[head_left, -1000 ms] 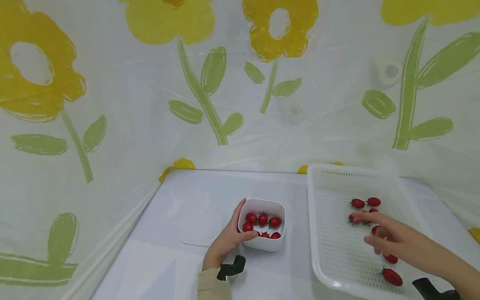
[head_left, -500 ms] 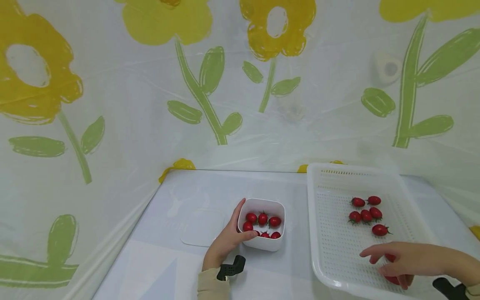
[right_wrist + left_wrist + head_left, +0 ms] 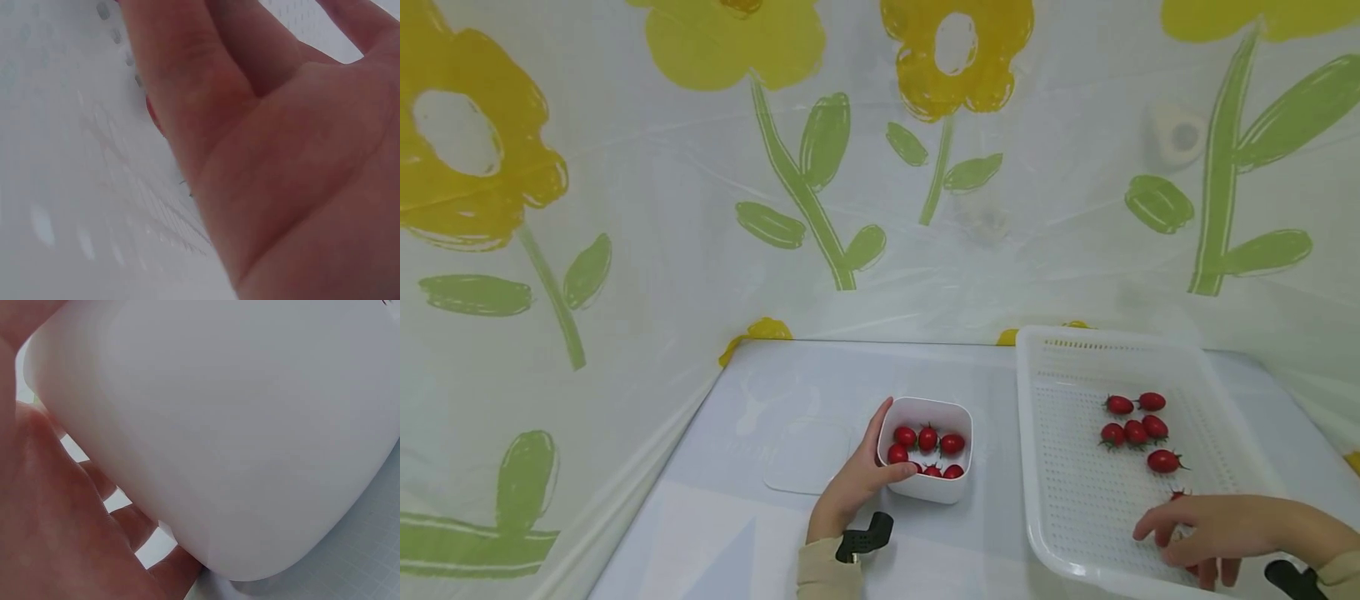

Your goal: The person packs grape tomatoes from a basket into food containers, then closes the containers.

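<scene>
A small white square container [image 3: 928, 489] stands on the table, with several cherry tomatoes [image 3: 928, 438] inside. My left hand [image 3: 855, 483] grips its left side, thumb over the near rim; the left wrist view shows the fingers [image 3: 131, 525] curled along the wall. Over the near right part of a white perforated basket [image 3: 1037, 508], my right hand [image 3: 1225, 529] reaches down with bent fingers. Below it a cherry tomato [image 3: 1192, 570] is mostly hidden, and I cannot tell whether the fingers pinch it. Another cherry tomato [image 3: 1180, 495] peeks out just beyond the hand.
Several more cherry tomatoes [image 3: 1135, 432] lie farther back in the basket. A flat, pale lid-like piece [image 3: 801, 458] lies on the white table [image 3: 715, 517], left of the container. Behind the table hangs a flower-printed sheet [image 3: 685, 192].
My right hand has moved from the basket's middle tomatoes toward its near side, then slightly lower over the nearest one. The left hand and the container have stayed in place.
</scene>
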`<action>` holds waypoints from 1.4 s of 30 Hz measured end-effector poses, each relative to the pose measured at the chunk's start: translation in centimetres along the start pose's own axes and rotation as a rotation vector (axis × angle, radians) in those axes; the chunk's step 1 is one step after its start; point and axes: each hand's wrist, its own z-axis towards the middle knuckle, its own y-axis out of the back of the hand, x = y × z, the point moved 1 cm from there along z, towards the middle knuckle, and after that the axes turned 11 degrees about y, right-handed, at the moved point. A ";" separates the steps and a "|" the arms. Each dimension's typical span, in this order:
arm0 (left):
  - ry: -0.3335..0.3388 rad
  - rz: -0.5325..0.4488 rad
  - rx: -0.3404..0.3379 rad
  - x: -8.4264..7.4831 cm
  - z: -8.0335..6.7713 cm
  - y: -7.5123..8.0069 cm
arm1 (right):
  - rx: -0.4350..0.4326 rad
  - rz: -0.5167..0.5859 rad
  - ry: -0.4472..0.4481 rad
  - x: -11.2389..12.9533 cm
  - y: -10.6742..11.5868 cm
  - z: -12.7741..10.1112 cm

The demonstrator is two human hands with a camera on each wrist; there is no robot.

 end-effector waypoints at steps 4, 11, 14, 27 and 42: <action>0.004 0.014 -0.009 0.8 0.5 0.1 | 0.008 0.009 0.020 -0.3 0.1 0.2; -0.001 0.018 -0.029 2.3 1.6 0.4 | -0.039 -0.064 -0.034 -0.5 0.3 0.2; 0.001 0.017 -0.036 2.4 1.6 0.5 | -0.070 -0.101 -0.070 -0.7 0.2 0.2; 0.006 0.010 -0.025 2.3 1.7 0.3 | -0.101 -0.208 0.064 -2.0 0.6 0.8; 0.019 0.016 -0.041 2.6 1.7 0.4 | -0.177 -0.216 0.229 1.9 1.1 1.5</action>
